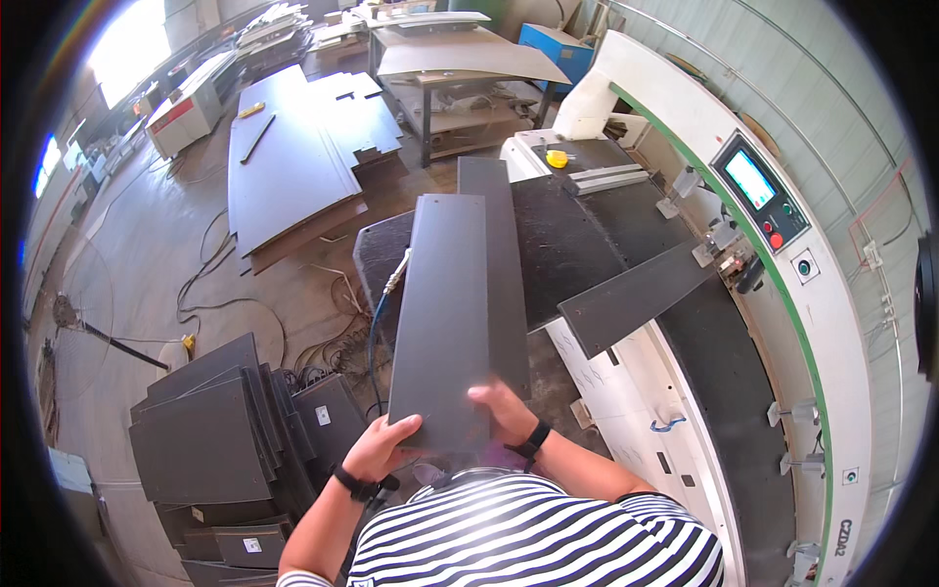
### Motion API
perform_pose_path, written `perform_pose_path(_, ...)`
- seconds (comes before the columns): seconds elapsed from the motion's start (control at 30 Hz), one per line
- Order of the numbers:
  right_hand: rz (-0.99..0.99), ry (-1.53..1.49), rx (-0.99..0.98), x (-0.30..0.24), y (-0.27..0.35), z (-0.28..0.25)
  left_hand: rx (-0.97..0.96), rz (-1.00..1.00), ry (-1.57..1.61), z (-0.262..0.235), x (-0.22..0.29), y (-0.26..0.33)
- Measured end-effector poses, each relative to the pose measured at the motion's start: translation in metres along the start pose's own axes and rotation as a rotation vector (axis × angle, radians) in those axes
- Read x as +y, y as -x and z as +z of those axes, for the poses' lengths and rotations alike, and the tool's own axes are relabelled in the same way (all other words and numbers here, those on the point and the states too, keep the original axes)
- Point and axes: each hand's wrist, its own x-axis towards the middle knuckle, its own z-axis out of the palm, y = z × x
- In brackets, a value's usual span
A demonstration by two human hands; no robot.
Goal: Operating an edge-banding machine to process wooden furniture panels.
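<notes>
A long dark grey board (440, 303) reaches away from my body, held at its near end. My left hand (380, 448) grips its left edge, thumb on the top face and the other fingers hidden below. My right hand (504, 416), slightly blurred, holds the right edge the same way. A second long dark board (504, 245) lies partly hidden under the first; whether the two touch, I cannot tell. Further right, another dark board (636, 298) lies flat on the machine's black table (567, 235), its far end by the machine's clamps (719, 240).
The white machine frame (831, 362) with a control panel (761, 191) curves along my right. Stacked dark panels (201, 440) stand on the floor at my left. A blue hose (374, 342) and loose cables (210, 264) lie to the left. A yellow tape measure (557, 158) rests at the back.
</notes>
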Motion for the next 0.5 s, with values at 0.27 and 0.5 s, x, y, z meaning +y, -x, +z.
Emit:
perform_pose_path(0.27, -0.041, 0.445, 0.239, -0.07, -0.014, -0.086, 0.025, -0.035, -0.1, 0.035, -0.01, -0.126)
perform_pose_path(0.5, 0.021, 0.777, 0.2, -0.096, 0.018, -0.183, 0.77, 0.091, -1.127, -0.023, -0.049, -0.196)
